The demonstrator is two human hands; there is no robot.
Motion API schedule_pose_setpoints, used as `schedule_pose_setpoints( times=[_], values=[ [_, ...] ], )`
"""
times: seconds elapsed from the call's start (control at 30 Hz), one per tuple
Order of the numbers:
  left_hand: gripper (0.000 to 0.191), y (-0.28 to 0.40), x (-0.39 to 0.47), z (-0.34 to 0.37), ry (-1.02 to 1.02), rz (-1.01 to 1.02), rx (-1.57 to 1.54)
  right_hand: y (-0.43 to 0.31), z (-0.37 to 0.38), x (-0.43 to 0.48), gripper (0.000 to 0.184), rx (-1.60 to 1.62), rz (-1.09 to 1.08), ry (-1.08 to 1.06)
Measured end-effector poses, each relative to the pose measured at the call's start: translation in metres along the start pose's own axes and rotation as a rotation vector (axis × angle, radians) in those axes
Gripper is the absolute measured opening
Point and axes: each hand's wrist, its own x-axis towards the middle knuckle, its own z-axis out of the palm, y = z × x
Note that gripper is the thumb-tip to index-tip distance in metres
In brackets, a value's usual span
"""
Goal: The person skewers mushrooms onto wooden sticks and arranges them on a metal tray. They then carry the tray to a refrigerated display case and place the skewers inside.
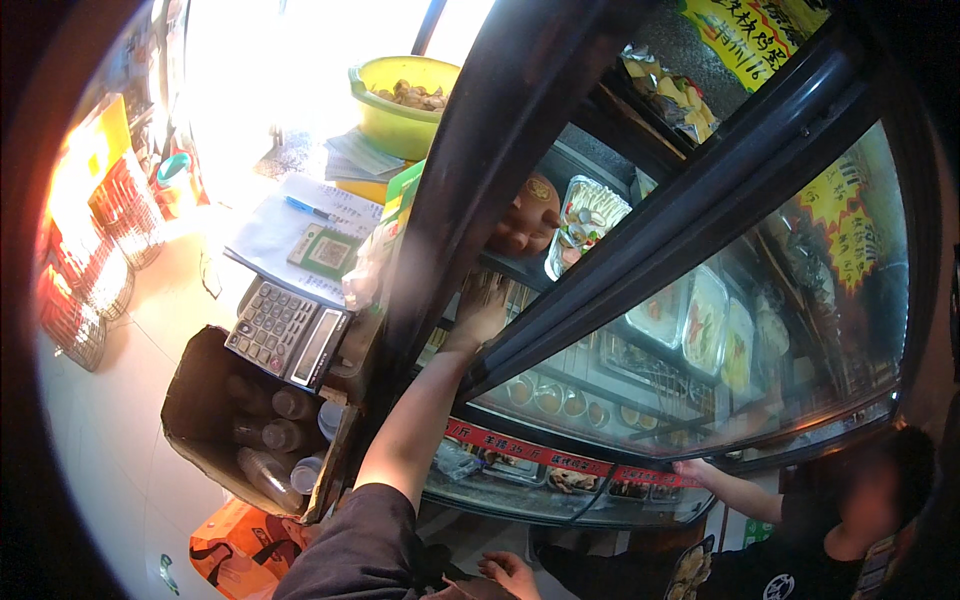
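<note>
My left hand [484, 304] reaches through the opening of a glass display cabinet [570, 330], over a row of thin wooden skewers [517, 296]. Its fingers are blurred, so whether they grip any skewers is unclear. Just beyond it sit a brown pig-shaped ornament [529, 217] and a foil tray of enoki mushrooms and shellfish [589, 221]. My right hand [511, 574] is low in the picture, fingers slightly curled and apart, with nothing visible in it.
A calculator [289, 330], papers with a pen [304, 206] and a yellow-green basin [397, 112] stand left of the dark cabinet frame. A cardboard box [202, 420] holds plastic cups and bottles. At right, another person [817, 547] has a hand [694, 471] at the cabinet's lower edge.
</note>
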Motion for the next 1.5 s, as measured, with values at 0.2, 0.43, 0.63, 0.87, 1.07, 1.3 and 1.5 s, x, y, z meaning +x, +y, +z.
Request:
schedule_pose_setpoints(
  times=[0.2,0.43,0.63,0.87,1.07,1.3,1.5],
  values=[
    [0.051,-0.001,0.004,0.001,-0.002,0.021,0.127,-0.025,0.0,-0.006,0.024,0.006,0.073,-0.015],
    [0.052,-0.008,-0.006,0.004,-0.096,0.09,-0.055,-0.006,0.003,-0.003,0.026,-0.003,-0.065,-0.001],
    [0.054,-0.02,-0.024,0.003,0.057,-0.179,-0.002,-0.007,0.006,-0.006,0.026,0.021,-0.083,-0.008],
    [0.054,0.001,-0.016,-0.021,-0.022,-0.308,-0.068,-0.018,0.01,-0.007,0.027,-0.043,-0.059,0.012],
    [0.053,-0.005,-0.01,-0.009,0.211,-0.211,0.14,-0.019,0.012,-0.013,0.025,-0.04,-0.067,0.047],
    [0.048,0.008,-0.011,-0.04,-0.002,-0.284,0.001,0.004,0.017,-0.016,0.024,0.031,0.018,0.029],
    [0.044,-0.007,-0.002,0.004,0.117,-0.218,0.059,0.005,0.01,-0.027,0.025,0.002,-0.072,0.039]
  ],
)
